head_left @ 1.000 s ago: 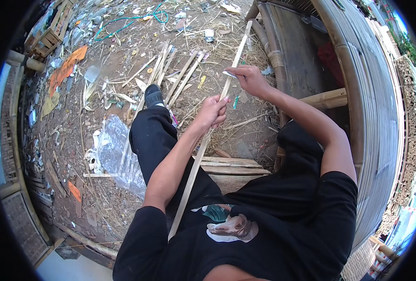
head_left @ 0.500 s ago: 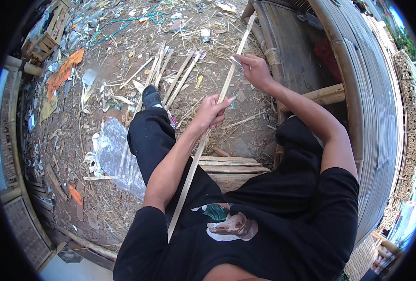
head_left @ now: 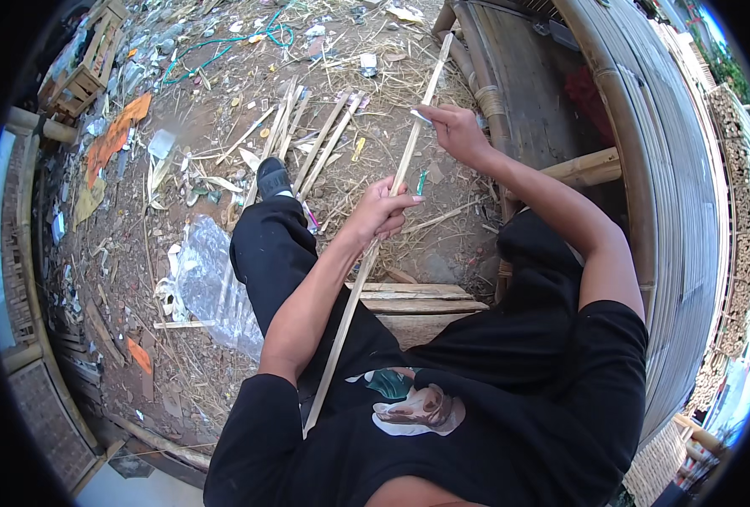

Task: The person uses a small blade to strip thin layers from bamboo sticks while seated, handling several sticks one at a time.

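A long, pale bamboo strip (head_left: 339, 338) slants from my lap up and away to the right, its far end over the ground. Around its middle, my left hand (head_left: 382, 211) is closed, with the thumb pointing right. Farther up the strip, my right hand (head_left: 459, 135) is closed on a small whitish thing (head_left: 421, 117) that meets the strip's edge. Its kind is too small to make out, and the fingers cover part of it.
Several split bamboo pieces (head_left: 328, 139) lie beyond my left shoe (head_left: 274, 177). Clear plastic sheeting (head_left: 214, 283) is on the littered ground at left. A bamboo bench (head_left: 671, 194) runs along my right side. Wooden planks (head_left: 421, 297) sit between my legs.
My right hand has shifted slightly left and down along the strip with the whitish thing. The strip's far end has dipped slightly; my left hand still grips it.
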### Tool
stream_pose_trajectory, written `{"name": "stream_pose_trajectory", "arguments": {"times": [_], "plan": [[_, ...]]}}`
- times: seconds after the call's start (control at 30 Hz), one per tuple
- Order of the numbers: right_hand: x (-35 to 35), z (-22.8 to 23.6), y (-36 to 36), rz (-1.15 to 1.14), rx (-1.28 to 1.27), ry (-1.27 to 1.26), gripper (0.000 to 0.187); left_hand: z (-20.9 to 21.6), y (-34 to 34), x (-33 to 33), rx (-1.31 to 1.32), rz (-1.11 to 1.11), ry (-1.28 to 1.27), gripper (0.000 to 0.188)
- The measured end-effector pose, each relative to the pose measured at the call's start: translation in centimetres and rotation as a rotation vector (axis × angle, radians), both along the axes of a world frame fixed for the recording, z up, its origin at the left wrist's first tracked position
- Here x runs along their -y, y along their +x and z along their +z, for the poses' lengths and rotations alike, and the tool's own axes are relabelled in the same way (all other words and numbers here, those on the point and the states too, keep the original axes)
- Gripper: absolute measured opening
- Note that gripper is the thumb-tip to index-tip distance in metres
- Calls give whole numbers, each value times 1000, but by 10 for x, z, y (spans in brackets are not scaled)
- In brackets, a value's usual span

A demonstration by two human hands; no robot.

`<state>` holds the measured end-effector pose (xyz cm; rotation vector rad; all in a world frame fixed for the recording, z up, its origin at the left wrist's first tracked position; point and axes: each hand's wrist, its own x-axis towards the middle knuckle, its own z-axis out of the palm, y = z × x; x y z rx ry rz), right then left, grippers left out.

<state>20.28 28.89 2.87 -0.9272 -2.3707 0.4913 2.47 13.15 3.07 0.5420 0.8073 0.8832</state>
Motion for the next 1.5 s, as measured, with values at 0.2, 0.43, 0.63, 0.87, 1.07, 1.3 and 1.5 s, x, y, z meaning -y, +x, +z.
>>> {"name": "stream_pose_trajectory", "arguments": {"times": [0.2,0.43,0.63,0.87,1.07,1.3,1.5], "plan": [[18,-4,-16,109,-127,0,31,1,-5,-4,43,47,-28,30],[18,-3,-16,106,-110,24,32,4,-8,-2,45,21,-26,29],[-5,0,-5,-15,-48,11,33,1,-3,1,45,2,-30,25],[8,4,-9,87,-23,5,31,2,-4,0,34,14,-38,26],[16,9,-11,205,-46,-7,30,-2,-5,6,39,-6,-13,28],[20,11,-18,141,-105,2,27,-1,-7,5,36,2,-25,28],[16,6,-21,82,-178,38,27,-2,-9,1,45,0,-18,28]]}}
